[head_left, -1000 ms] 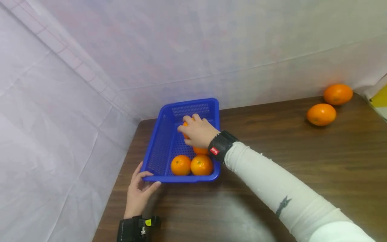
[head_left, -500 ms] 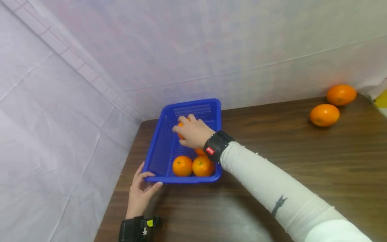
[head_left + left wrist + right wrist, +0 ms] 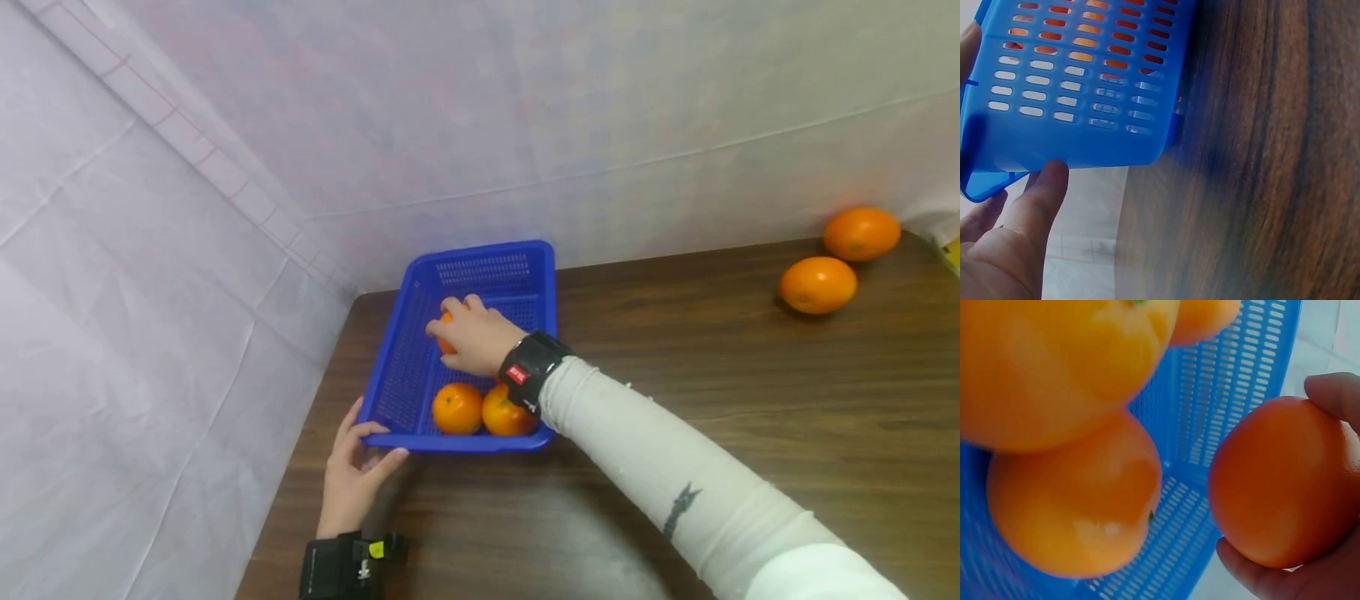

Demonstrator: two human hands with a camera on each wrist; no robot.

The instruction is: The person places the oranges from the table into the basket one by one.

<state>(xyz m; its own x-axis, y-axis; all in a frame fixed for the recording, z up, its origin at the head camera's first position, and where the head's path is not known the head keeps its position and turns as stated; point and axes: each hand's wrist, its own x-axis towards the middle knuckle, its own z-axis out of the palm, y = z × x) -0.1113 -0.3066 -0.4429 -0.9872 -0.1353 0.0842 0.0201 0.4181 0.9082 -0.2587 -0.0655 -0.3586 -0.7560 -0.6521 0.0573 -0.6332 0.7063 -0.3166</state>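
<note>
A blue plastic basket [image 3: 382, 342] with slotted walls stands on the wooden table. My right hand [image 3: 480, 337] reaches inside and grips an orange [image 3: 1282, 481], fingers and thumb curled round its sides. In the right wrist view another orange [image 3: 1079, 506] lies beside the held one, partly under a nearer orange [image 3: 1054, 369]. From the head, two oranges show at the basket's near end, the left orange [image 3: 457, 408] whole and the right orange [image 3: 508, 411] partly behind my wrist. My left hand [image 3: 356, 475] holds the near left corner of the basket, thumb against the outer wall.
Two more oranges, a nearer orange [image 3: 817, 285] and a farther orange [image 3: 862, 233], lie at the table's far right corner. White sheeting [image 3: 600, 125] hangs along the back and left table edges. A yellow item [image 3: 952, 250] shows at the right edge.
My right hand has shifted slightly left and then a little nearer inside the basket, still gripping the orange. My left hand keeps its hold on the corner. The whole view has drifted slightly.
</note>
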